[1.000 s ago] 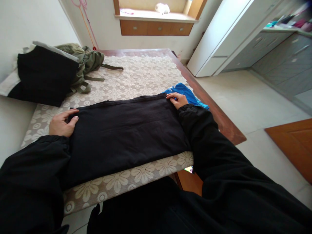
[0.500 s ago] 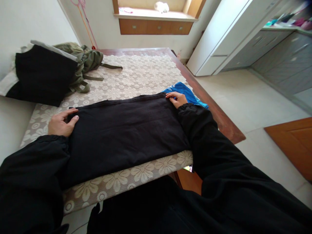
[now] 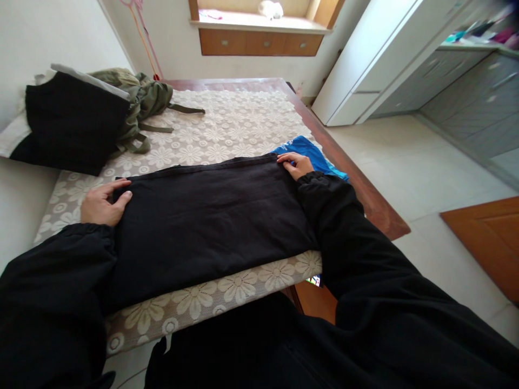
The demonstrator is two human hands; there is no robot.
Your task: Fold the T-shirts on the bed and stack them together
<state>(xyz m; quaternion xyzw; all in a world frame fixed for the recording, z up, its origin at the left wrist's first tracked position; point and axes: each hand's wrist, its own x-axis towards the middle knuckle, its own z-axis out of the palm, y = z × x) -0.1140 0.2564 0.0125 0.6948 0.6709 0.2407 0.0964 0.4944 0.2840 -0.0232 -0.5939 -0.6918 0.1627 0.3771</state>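
While the folded black cloth garment (image 3: 206, 216) lies flat on the near part of the counter's cream floral lace cover (image 3: 227, 129), the left hand (image 3: 101, 202) rests spread, palm down, on its left edge. The right hand (image 3: 295, 163) presses flat on its far right corner, just beside a blue fabric piece (image 3: 312, 154). A crumpled olive-green jacket (image 3: 141, 102) lies well apart.

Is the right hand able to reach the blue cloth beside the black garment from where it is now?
Probably yes. The right hand lies flat on the far right corner of the black garment, and the blue cloth lies directly beside its fingers, partly under the garment's edge. Nothing stands between them.
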